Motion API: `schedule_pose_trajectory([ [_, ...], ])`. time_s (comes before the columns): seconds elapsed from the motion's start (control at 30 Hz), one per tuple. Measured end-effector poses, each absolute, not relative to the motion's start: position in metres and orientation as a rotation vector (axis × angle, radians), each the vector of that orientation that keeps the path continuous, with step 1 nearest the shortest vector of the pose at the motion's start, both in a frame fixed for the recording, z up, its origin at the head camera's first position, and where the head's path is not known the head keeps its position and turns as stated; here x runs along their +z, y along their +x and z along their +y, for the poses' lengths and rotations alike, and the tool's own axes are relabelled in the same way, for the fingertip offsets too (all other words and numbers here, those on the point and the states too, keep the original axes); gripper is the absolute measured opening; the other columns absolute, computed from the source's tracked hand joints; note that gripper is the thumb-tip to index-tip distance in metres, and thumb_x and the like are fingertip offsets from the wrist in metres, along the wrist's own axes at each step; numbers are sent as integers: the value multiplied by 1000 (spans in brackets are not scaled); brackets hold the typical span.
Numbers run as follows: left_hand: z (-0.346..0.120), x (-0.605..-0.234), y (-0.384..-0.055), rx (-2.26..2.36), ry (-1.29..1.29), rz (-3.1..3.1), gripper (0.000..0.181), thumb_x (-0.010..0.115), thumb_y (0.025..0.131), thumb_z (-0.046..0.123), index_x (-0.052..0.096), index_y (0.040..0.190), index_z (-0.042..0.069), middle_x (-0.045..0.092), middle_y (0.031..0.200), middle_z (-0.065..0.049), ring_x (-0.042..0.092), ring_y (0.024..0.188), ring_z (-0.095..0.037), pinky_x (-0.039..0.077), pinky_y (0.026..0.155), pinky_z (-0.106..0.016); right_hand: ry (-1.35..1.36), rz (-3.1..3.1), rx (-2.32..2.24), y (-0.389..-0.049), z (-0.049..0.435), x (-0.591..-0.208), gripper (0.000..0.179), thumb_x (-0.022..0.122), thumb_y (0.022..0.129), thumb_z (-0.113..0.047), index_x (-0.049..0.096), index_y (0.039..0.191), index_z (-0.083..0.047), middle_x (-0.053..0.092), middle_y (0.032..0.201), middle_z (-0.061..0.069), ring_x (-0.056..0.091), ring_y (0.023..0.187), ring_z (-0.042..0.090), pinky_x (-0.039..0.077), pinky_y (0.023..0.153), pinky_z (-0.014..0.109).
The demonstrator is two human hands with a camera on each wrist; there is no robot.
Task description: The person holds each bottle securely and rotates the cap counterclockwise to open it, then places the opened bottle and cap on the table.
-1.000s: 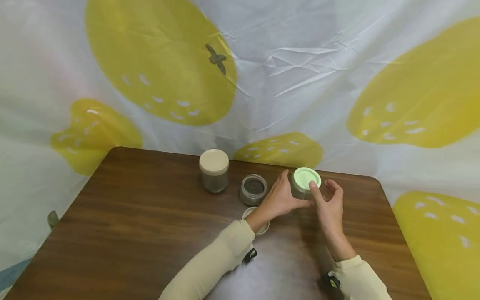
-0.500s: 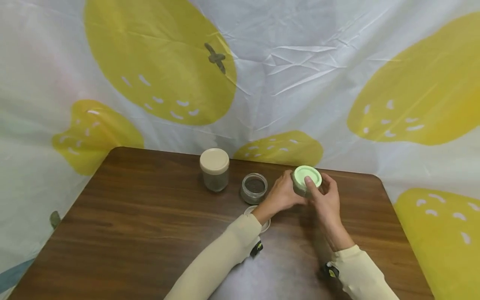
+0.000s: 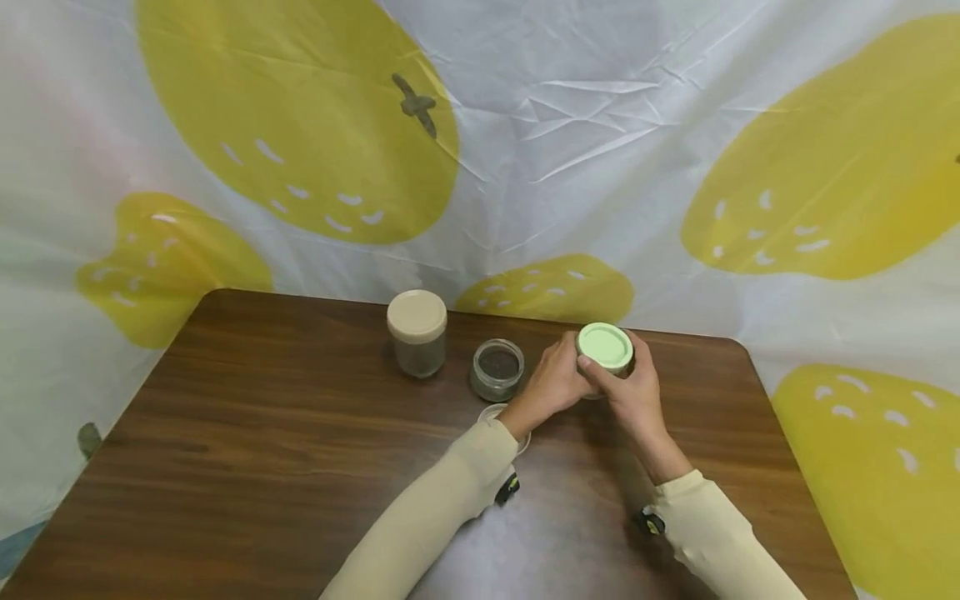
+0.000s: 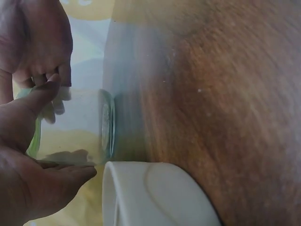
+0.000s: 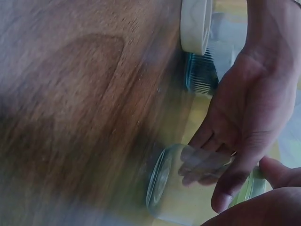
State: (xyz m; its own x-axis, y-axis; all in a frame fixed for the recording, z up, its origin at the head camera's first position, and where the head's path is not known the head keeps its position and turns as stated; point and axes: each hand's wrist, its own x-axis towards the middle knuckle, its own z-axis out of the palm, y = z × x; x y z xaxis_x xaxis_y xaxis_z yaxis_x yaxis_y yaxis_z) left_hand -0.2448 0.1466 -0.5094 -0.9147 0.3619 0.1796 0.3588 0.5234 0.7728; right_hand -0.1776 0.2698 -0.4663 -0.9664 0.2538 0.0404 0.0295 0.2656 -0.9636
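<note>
A clear glass jar (image 4: 75, 127) with a light green lid (image 3: 604, 347) is between my two hands, toward the table's back right. My left hand (image 3: 558, 377) grips the glass body, thumb on one side and fingers on the other, as the left wrist view shows. My right hand (image 3: 633, 400) curls round the lid from the right, thumb at its near rim. Whether the jar touches the table cannot be told. Left of it stands an open glass jar (image 3: 497, 385) with dark contents. A loose off-white lid (image 4: 160, 197) lies nearer me, partly covered by my left wrist in the head view.
A taller jar with a beige lid (image 3: 417, 317) stands at the back left. The brown wooden table (image 3: 262, 442) ends at a white curtain (image 3: 540, 217) with yellow fruit prints.
My right hand has closed in on the green lid, and its thumb has slid from the lid's top to the near left rim. My left hand stays at the jar. The view shifts slightly.
</note>
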Motion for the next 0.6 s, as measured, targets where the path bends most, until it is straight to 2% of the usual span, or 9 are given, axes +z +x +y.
schedule_pose_trajectory([
  [0.13, 147, -517, -248, 1394, 647, 2761, 70, 88, 77, 36, 58, 135, 10, 70, 127, -5, 70, 117, -23, 59, 96, -37, -266, -2339, 1755, -180, 268, -466, 80, 82, 92, -16, 39, 158, -7, 49, 155, 13, 47, 137, 19, 40, 101, 12],
  [0.3, 138, -487, -233, 1399, 626, 2674, 72, 88, 81, 32, 56, 141, 6, 68, 134, -11, 67, 125, -29, 57, 103, -39, -276, -2347, 1724, -178, 269, -464, 77, 83, 91, -17, 45, 156, -7, 54, 151, 13, 50, 131, 17, 44, 95, 10],
  [0.6, 132, -469, -222, 1358, 668, 2714, 77, 87, 82, 28, 49, 145, 7, 63, 138, -10, 64, 126, -27, 56, 104, -37, -253, -2269, 1738, -169, 267, -454, 73, 86, 89, -22, 52, 152, -12, 58, 149, 8, 54, 131, 12, 46, 99, 13],
])
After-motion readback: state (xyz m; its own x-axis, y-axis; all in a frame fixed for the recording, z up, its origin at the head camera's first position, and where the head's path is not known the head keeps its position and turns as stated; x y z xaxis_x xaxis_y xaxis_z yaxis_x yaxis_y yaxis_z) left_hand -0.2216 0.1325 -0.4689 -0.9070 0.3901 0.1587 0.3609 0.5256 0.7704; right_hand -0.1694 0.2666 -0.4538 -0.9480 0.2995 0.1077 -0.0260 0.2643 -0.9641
